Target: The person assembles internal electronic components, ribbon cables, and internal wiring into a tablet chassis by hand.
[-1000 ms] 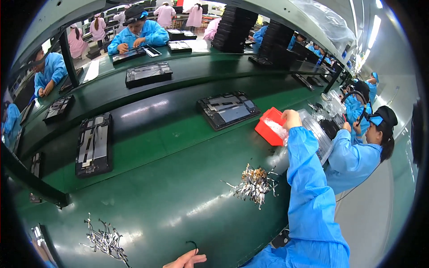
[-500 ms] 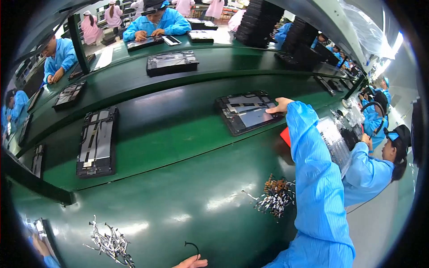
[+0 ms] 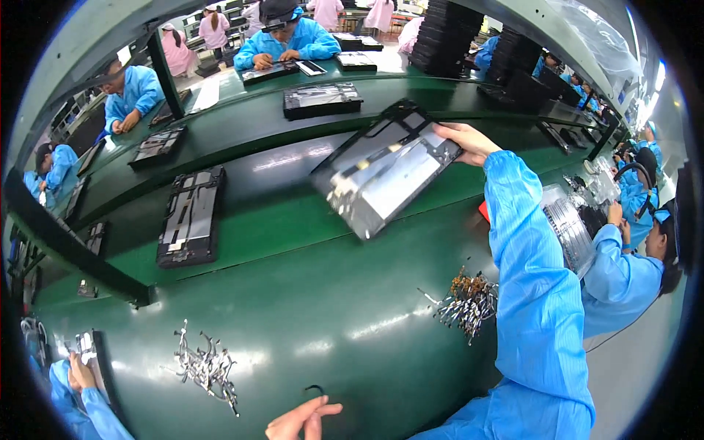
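Observation:
My right hand [image 3: 469, 142] grips the upper right edge of an opened tablet [image 3: 389, 172]. That tablet is lifted and tilted over the green belt, its inside with silver panels and thin cables showing, slightly blurred. At the lower edge, my left hand [image 3: 304, 421] pinches a short, curved black cable [image 3: 314, 387] between its fingertips. Left of this hand lies a loose pile of silver-and-black flex cables [image 3: 205, 367]. Another pile, with brown and white ends, of small cables [image 3: 466, 304] rests near my right sleeve.
Another opened tablet [image 3: 192, 216] lies on the belt at the left. A further one [image 3: 323, 100] sits on the raised far belt. A dark metal post [image 3: 73, 242] stands at the left. Co-workers in blue sit across, left and right; a person's hand [image 3: 82, 372] is at the lower left.
My right hand has raised the tablet off the belt, tilting it and bringing it nearer. The left hand still holds the black cable. The whole view has shifted slightly.

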A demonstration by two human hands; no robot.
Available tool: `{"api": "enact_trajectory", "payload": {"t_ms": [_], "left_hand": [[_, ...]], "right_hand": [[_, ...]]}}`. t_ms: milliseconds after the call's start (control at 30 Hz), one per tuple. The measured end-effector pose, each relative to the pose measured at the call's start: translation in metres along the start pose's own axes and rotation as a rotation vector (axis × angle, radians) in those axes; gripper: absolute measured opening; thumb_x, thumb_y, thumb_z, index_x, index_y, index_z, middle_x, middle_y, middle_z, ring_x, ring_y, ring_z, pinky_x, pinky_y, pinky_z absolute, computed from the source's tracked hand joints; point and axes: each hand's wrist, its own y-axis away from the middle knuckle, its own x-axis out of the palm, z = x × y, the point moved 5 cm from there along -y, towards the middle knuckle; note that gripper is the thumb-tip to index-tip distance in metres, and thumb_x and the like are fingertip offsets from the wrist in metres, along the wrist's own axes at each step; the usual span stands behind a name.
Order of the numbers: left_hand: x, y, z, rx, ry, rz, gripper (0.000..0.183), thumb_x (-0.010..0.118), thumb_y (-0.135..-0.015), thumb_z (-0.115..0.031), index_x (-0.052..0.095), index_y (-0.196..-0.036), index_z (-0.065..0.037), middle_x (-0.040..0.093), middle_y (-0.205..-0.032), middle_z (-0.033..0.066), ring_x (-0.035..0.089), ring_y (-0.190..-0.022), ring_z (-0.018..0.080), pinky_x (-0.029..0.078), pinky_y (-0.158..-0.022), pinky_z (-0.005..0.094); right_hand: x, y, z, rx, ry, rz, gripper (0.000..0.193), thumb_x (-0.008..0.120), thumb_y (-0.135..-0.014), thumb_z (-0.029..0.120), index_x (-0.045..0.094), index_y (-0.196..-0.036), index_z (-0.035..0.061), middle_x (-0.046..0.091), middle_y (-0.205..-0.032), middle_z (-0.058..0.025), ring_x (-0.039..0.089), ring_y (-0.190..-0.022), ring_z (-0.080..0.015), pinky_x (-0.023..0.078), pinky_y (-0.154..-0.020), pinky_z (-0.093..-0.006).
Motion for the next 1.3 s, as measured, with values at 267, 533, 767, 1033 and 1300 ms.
{"api": "enact_trajectory", "payload": {"t_ms": [267, 533, 767, 1033, 1300], "left_hand": [[-0.012, 0.042, -0.005, 0.025, 0.145, -0.070, 0.025, 0.051, -0.095, 0.000, 0.058, -0.119, 0.005, 0.071, -0.091, 0.0148, 0.066, -0.078, 0.0163, 0.049, -0.069, 0.0258], [0.011, 0.054, 0.013, -0.285, 0.285, 0.092, 0.025, 0.047, -0.095, 0.005, 0.059, -0.117, 0.007, 0.071, -0.087, 0.0146, 0.067, -0.080, 0.0170, 0.051, -0.073, 0.0257], [0.012, 0.049, 0.012, -0.268, 0.253, 0.151, 0.024, 0.050, -0.092, 0.006, 0.060, -0.114, 0.007, 0.071, -0.087, 0.0164, 0.070, -0.077, 0.0212, 0.053, -0.071, 0.0275], [-0.002, 0.041, 0.008, 0.012, -0.069, 0.064, 0.028, 0.053, -0.089, -0.007, 0.063, -0.111, 0.006, 0.068, -0.091, 0.0168, 0.069, -0.080, 0.0267, 0.054, -0.075, 0.0333], [0.009, 0.037, 0.025, 0.201, -0.653, 0.099, 0.045, 0.052, -0.092, -0.039, 0.066, -0.108, 0.001, 0.068, -0.102, 0.0126, 0.066, -0.090, 0.0269, 0.054, -0.072, 0.0313]], "right_hand": [[0.208, 0.107, -0.034, -0.028, 0.400, 1.048, 0.047, 0.067, -0.090, 0.015, 0.054, -0.132, -0.0019, 0.062, -0.125, -0.0091, 0.056, -0.109, -0.0120, 0.044, -0.097, -0.0266], [0.234, 0.163, -0.058, -0.653, 1.006, 0.764, 0.038, 0.068, -0.086, 0.016, 0.063, -0.122, 0.0039, 0.064, -0.114, -0.0150, 0.060, -0.103, -0.0286, 0.049, -0.091, -0.0333], [0.270, 0.316, -0.038, -0.821, 0.718, 0.800, 0.045, 0.065, -0.073, 0.003, 0.067, -0.117, 0.0092, 0.059, -0.096, -0.0037, 0.062, -0.085, -0.0180, 0.055, -0.069, -0.0281], [0.266, 0.294, -0.077, -0.154, 0.234, 0.544, 0.022, 0.068, -0.081, -0.003, 0.072, -0.102, 0.0010, 0.069, -0.087, -0.0117, 0.069, -0.073, -0.0173, 0.055, -0.062, -0.0242], [0.276, 0.283, -0.101, 0.069, 0.146, 0.337, 0.017, 0.069, -0.082, -0.003, 0.071, -0.099, -0.0023, 0.070, -0.086, -0.0107, 0.069, -0.071, -0.0137, 0.057, -0.061, -0.0224]]}}
